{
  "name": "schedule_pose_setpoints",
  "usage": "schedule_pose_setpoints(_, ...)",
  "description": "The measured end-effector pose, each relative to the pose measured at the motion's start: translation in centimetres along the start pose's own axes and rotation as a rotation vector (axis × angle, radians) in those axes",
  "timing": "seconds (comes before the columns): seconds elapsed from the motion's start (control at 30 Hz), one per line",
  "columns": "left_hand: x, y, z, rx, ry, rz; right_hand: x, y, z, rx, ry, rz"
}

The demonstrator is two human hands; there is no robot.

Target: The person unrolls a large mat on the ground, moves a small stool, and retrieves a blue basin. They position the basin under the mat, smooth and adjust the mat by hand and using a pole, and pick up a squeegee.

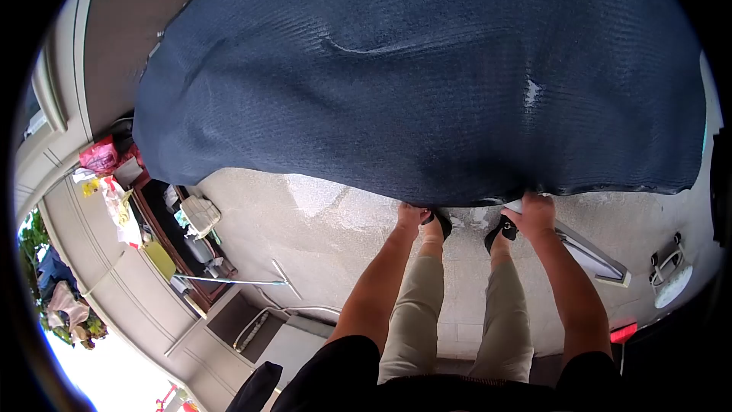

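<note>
A large dark blue ribbed cloth or mat [396, 76] spreads across the upper part of the head view, with a few creases and a pale worn spot right of its middle. Its near edge runs just above the feet. My left hand [412, 215] is closed at that edge, beside one black shoe; its fingertips are partly hidden. My right hand [534, 214] grips the same edge further right, fingers wrapped round it, with something pale showing beside the thumb.
Light worn floor [305, 252] lies under my feet. On the left stands a dark wooden shelf [164, 221] with cloths and bags. A framed panel [591, 255] and a white-topped stool-like object [672, 286] are at the right. A pale box [290, 351] sits lower left.
</note>
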State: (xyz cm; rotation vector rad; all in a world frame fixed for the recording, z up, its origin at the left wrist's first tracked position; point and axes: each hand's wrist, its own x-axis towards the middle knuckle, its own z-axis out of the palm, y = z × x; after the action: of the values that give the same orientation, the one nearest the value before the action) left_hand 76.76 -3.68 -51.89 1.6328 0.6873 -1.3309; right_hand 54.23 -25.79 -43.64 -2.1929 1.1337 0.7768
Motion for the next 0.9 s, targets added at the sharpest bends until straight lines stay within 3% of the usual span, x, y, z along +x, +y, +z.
schedule_pose_setpoints(0.03, -1.0, -0.7, -1.6, 0.138, -0.115, 0.017, -0.7, 0.6, 0.2, -0.003, 0.003, 0.002)
schedule_pose_setpoints(0.07, -8.6, 2.9, -1.4, 0.26, 0.076, -0.181, -0.2, 0.0, -0.7, -0.093, 0.009, 0.03)
schedule_pose_setpoints(0.13, -12.1, 2.0, -4.8, 0.189, 0.027, -0.098, -0.6, 0.2, -1.0, -0.185, -0.154, 0.14)
schedule_pose_setpoints(0.17, -17.6, 4.5, -7.7, 0.203, 0.199, -0.092, -1.7, -0.7, -2.5, -0.179, -0.139, 0.123)
schedule_pose_setpoints(0.23, -21.1, 5.5, -11.1, 0.188, 0.258, -0.003, -3.5, 1.0, -3.8, -0.155, -0.128, 0.179)
schedule_pose_setpoints(0.3, -24.4, 9.2, -17.6, 0.176, 0.472, 0.139, -7.2, 1.9, -4.6, -0.088, 0.137, 0.288)
schedule_pose_setpoints(0.33, -25.5, 9.8, -18.4, 0.158, 0.44, 0.143, -8.3, 0.8, -7.0, -0.043, 0.086, 0.292)
schedule_pose_setpoints(0.37, -24.6, 10.4, -22.5, 0.209, 0.602, 0.163, -10.6, 4.4, -4.8, 0.189, 0.146, 0.39)
schedule_pose_setpoints(0.47, -19.5, 9.7, -35.7, 0.609, 0.809, 0.128, -18.2, 8.9, -3.6, 0.056, 0.047, 0.396)
schedule_pose_setpoints(0.5, -17.7, 11.4, -37.4, 0.62, 0.83, 0.129, -21.7, 14.6, 1.8, 0.251, 0.072, 0.547)
schedule_pose_setpoints(0.53, -13.5, 12.2, -41.7, 0.616, 0.81, 0.19, -24.9, 13.9, 0.6, 0.046, -0.057, 0.521)
schedule_pose_setpoints(0.6, -16.8, 20.3, -38.4, 0.693, 0.649, 0.424, -31.6, 13.4, -1.3, -0.373, -0.292, 0.405)
schedule_pose_setpoints(0.63, -18.9, 25.0, -36.0, 0.721, 0.56, 0.539, -33.8, 8.5, -1.4, -0.171, -0.275, 0.834)
schedule_pose_setpoints(0.67, -19.7, 27.3, -35.9, 0.808, 0.513, 0.608, -34.7, 9.9, 0.2, -0.161, -0.287, 0.857)
schedule_pose_setpoints(0.73, -19.7, 32.4, -36.7, 1.051, 0.366, 0.824, -30.5, 5.2, 5.2, -0.363, -0.765, 0.624)
schedule_pose_setpoints(0.8, -19.3, 34.3, -37.4, 1.026, 0.358, 0.837, -27.1, -1.2, 2.7, -0.45, -0.686, 0.37)
schedule_pose_setpoints(0.83, -18.7, 36.5, -38.8, 0.999, 0.365, 0.794, -21.3, -10.8, -1.4, 0.232, -0.096, 0.714)
schedule_pose_setpoints(0.87, -18.6, 36.7, -39.0, 1.013, 0.369, 0.792, -20.9, -11.1, -0.9, 0.246, -0.091, 0.701)
schedule_pose_setpoints(0.9, -17.6, 37.0, -39.9, 1.018, 0.381, 0.79, -17.4, -15.8, -4.1, 0.357, -0.039, 0.573)
